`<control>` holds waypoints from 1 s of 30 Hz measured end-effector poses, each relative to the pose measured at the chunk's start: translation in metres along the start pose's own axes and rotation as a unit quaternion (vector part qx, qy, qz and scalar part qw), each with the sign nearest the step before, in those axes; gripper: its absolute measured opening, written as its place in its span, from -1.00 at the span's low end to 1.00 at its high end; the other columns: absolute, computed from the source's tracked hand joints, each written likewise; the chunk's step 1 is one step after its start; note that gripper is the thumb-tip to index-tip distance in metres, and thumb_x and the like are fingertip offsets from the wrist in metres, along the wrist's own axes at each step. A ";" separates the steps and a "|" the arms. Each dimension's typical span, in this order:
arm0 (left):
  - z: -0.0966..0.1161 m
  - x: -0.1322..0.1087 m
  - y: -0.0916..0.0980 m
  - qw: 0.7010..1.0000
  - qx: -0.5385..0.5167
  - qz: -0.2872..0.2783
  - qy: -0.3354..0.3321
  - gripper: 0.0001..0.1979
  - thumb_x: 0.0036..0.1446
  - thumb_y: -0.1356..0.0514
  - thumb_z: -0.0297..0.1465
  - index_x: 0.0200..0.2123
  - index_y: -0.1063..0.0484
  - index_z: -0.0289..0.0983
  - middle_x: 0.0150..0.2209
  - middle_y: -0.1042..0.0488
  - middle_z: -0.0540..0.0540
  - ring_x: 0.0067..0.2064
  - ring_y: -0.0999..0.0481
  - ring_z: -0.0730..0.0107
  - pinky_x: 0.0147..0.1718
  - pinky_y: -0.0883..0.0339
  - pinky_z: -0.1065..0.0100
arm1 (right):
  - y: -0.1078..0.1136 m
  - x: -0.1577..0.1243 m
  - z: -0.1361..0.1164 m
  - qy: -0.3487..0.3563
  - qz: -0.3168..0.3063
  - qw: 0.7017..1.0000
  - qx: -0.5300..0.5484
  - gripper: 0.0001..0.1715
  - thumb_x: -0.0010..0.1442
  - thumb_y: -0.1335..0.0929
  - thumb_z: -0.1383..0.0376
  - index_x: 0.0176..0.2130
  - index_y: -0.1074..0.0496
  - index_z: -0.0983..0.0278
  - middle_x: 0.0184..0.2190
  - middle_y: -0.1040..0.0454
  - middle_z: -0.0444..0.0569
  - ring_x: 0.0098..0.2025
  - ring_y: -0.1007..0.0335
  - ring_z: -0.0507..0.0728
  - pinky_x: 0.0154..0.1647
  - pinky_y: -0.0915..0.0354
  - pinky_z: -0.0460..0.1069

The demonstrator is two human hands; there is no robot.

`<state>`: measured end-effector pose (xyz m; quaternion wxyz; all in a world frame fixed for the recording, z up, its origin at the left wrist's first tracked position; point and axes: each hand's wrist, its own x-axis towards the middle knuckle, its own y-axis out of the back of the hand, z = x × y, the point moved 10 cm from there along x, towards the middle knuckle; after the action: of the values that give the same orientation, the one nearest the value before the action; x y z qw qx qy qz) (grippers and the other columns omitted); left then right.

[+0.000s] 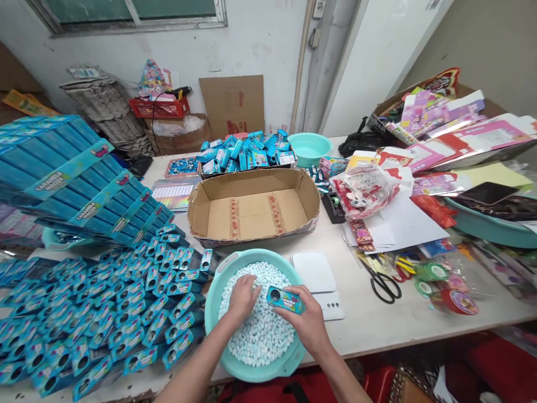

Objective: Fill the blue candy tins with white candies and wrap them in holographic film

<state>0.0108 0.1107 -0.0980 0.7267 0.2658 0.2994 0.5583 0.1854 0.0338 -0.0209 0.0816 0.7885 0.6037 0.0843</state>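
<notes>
A turquoise basin [213,302] full of small pale blue and white candies [260,341] stands at the table's front. My left hand [243,299] is down in the candies, its fingers curled among them; the fingertips are partly hidden. Above the basin's right side, my right hand [308,319] grips a small blue candy box [286,300] between thumb and fingers. The box is tilted, its end with a dark round hole pointing toward my left hand. Just right of the basin lies a white digital scale [314,272], with nothing on its plate.
Many blue boxes [138,319] stand in rows at left, beside a tall stack of packed ones [84,179]. Behind the basin is an open cardboard box [255,212]; a carton of blue boxes [251,154] is farther back. Black scissors [384,285] and tape rolls [438,272] lie at right.
</notes>
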 end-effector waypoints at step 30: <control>0.055 -0.024 0.029 0.769 -0.626 0.090 0.095 -0.77 -0.02 -0.22 -0.28 -0.54 -0.28 -0.29 -0.58 -0.38 0.03 -0.50 -0.43 0.47 -0.54 -0.26 0.46 | -0.039 -0.012 -0.001 0.033 -0.047 0.984 -0.170 -0.70 -0.03 -0.45 0.28 -0.23 -0.39 0.21 -0.31 -0.42 -0.05 -0.20 -0.38 0.20 -0.21 -0.30 0.06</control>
<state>0.0277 0.0916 -0.0368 0.6461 -0.2762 -0.0740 0.7076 0.1453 0.0327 -0.0291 0.1983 0.7303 0.6197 0.2081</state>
